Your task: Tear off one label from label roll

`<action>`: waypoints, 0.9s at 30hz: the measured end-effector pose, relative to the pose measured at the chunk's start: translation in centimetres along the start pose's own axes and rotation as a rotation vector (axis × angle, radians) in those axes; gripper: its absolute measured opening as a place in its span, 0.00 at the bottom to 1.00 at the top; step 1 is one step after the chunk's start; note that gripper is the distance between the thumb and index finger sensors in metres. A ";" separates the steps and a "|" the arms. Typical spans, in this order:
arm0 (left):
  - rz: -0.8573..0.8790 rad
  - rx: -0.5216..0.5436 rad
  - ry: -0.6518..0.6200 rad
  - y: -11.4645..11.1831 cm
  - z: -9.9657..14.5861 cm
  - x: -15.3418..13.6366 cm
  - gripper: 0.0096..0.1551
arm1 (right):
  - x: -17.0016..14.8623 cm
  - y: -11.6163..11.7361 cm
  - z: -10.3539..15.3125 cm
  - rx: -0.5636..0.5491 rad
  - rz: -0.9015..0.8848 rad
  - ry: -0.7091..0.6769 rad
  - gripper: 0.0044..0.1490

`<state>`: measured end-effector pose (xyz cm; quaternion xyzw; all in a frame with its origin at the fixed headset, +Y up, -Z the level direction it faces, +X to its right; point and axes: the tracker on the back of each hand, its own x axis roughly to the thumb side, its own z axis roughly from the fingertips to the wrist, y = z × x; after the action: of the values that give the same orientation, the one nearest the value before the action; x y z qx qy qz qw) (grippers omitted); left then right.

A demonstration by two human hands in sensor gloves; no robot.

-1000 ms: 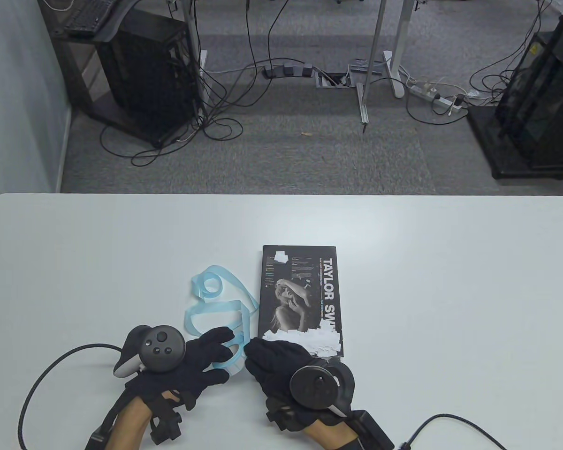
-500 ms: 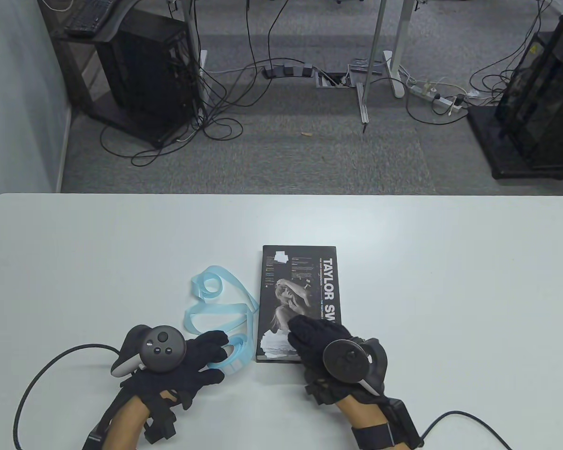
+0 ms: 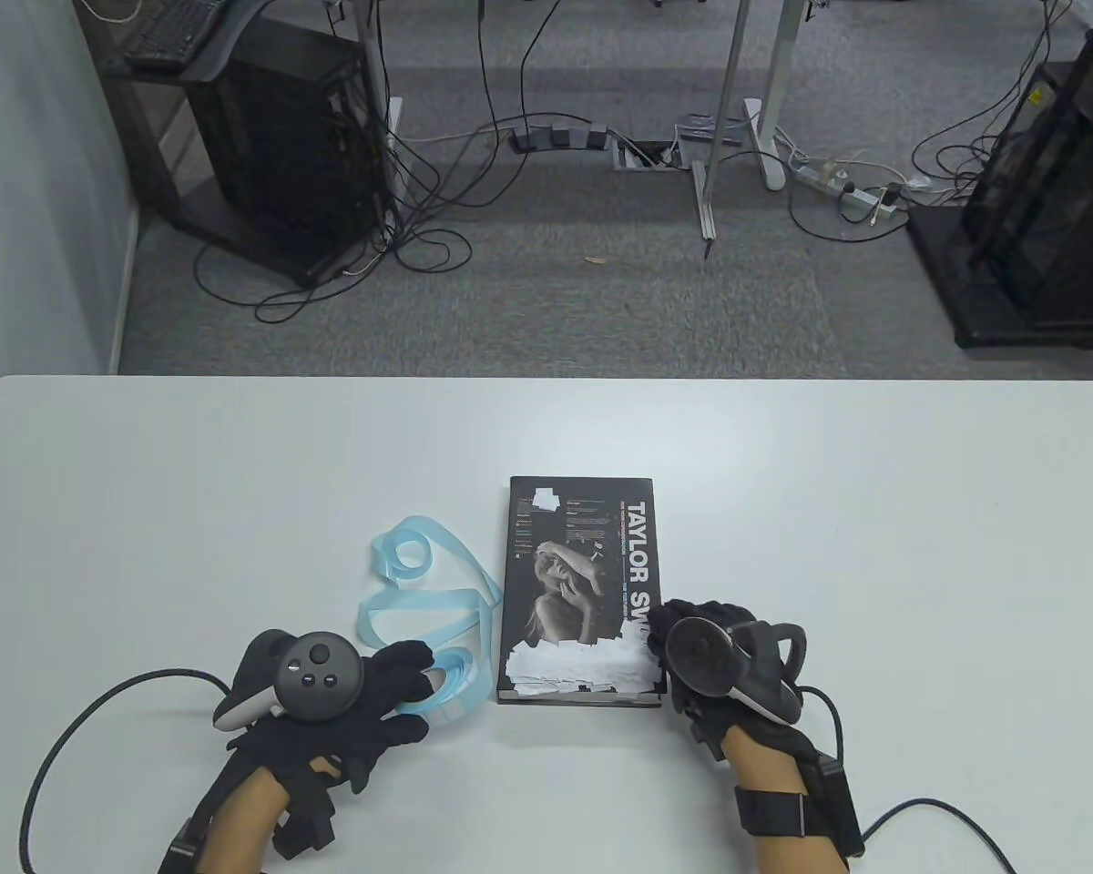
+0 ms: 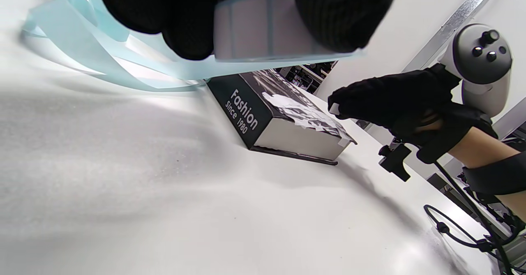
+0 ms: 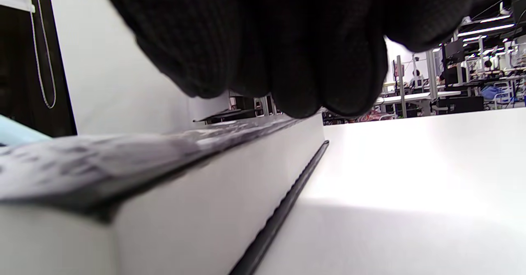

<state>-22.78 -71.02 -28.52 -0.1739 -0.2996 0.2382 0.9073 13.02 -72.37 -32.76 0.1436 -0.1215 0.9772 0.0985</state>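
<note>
The label roll (image 3: 451, 689), white labels on pale blue backing, is held in my left hand (image 3: 419, 683) near the table's front edge. The left wrist view shows the fingers (image 4: 333, 16) gripping the roll (image 4: 263, 32). Loose blue backing strip (image 3: 419, 583) loops on the table beyond it. My right hand (image 3: 660, 633) is at the near right edge of a black book (image 3: 583, 546). In the left wrist view its fingertips (image 4: 349, 102) pinch a small white label (image 4: 333, 109) just above the book (image 4: 283, 119). Several white labels (image 3: 578, 669) are stuck on the book's near end.
The book lies in the middle of the white table (image 3: 874, 546), right of the roll. Glove cables (image 3: 82, 728) trail off the front edge on both sides. The right wrist view shows the book's page edge (image 5: 164, 209) close under my fingers (image 5: 287, 61).
My right hand has moved from the roll, to the right across the book's near end, to its right edge. My left hand has stayed in place holding the roll.
</note>
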 end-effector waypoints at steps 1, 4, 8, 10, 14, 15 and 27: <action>-0.004 0.000 0.002 0.0 0.0 0.0 0.33 | 0.2 0.0 0.0 0.006 0.002 -0.005 0.21; -0.014 -0.005 0.010 0.0 0.0 -0.1 0.33 | 0.8 0.2 0.0 0.027 0.011 -0.031 0.21; -0.019 -0.007 0.016 0.0 0.0 -0.1 0.33 | 1.4 0.2 0.0 0.052 0.029 -0.055 0.21; -0.024 -0.006 0.018 0.0 0.0 -0.1 0.33 | 1.7 0.2 0.0 0.071 0.021 -0.068 0.21; -0.032 -0.010 0.023 0.0 0.0 -0.2 0.33 | 2.4 0.3 0.0 0.119 0.058 -0.090 0.20; -0.032 -0.011 0.024 0.0 0.0 -0.2 0.33 | 2.5 0.3 0.0 0.128 0.060 -0.095 0.20; -0.048 -0.013 0.030 -0.1 -0.2 -0.2 0.33 | 4.2 0.9 0.0 0.425 0.157 -0.005 0.28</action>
<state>-22.72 -71.26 -28.69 -0.1761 -0.2919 0.2115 0.9160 8.88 -72.54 -31.64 0.1535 0.0758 0.9852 -0.0106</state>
